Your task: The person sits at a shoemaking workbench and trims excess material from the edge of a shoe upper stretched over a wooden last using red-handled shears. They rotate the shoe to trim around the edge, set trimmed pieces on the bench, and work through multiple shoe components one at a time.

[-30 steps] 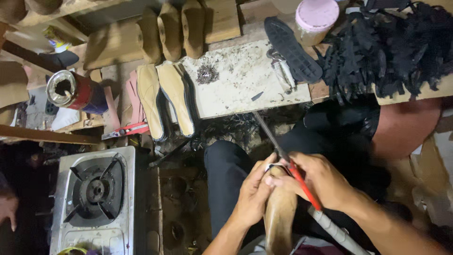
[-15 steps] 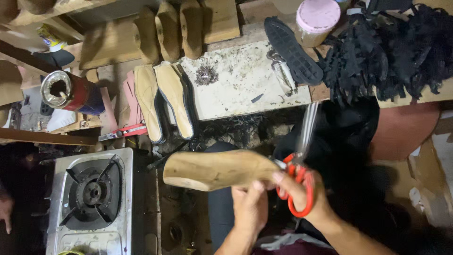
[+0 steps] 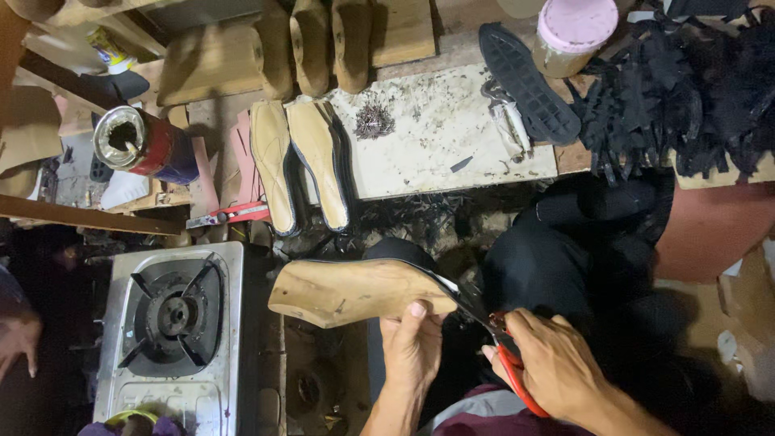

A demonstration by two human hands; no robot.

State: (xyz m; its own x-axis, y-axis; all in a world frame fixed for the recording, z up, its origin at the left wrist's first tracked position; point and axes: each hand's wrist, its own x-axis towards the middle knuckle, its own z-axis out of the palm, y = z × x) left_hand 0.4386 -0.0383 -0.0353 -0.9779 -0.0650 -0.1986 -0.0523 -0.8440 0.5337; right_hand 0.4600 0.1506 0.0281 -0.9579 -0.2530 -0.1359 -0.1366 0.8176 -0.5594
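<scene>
My left hand (image 3: 413,347) grips a wooden shoe last (image 3: 347,291) from below, holding it flat with a thin black sole edge along its top. Red-handled scissors (image 3: 504,359) are held in my right hand (image 3: 557,373), and their dark blades reach the right end of the last where the black edge sticks out. Both hands are over my lap, which is clothed in black.
A white stained slab (image 3: 436,141) holds a pile of small tacks (image 3: 374,121), two tan insoles (image 3: 299,161) and a black outsole (image 3: 529,81). A gas stove (image 3: 173,323) stands at the lower left, a red tin (image 3: 137,145) above it, and black scraps (image 3: 686,89) at the upper right. Another person's hand (image 3: 16,339) shows at the left edge.
The last has turned from pointing down in my lap to lying level. The scissors have swung from upright to low, their blades now at the last's right end.
</scene>
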